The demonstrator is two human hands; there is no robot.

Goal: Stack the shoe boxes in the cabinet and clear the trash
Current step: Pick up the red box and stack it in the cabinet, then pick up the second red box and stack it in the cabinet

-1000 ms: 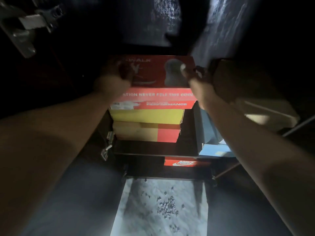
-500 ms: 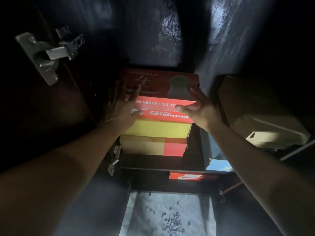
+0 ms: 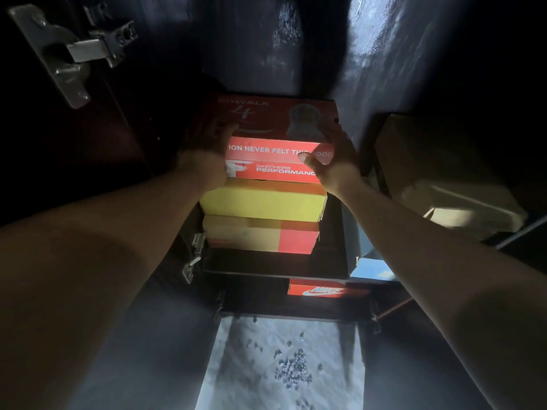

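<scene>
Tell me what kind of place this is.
Probably the inside of a dark shoe cabinet at home: a door hinge on the left, stacked shoe boxes on a shelf, and speckled stone floor below.

A dark cabinet shelf (image 3: 275, 266) carries a tan-and-red shoe box (image 3: 260, 233) directly on it, with a blue box (image 3: 374, 269) just beside it to the right, while a lower level holds a red Nike box (image 3: 322, 290) above the speckled floor (image 3: 281, 365).
</scene>
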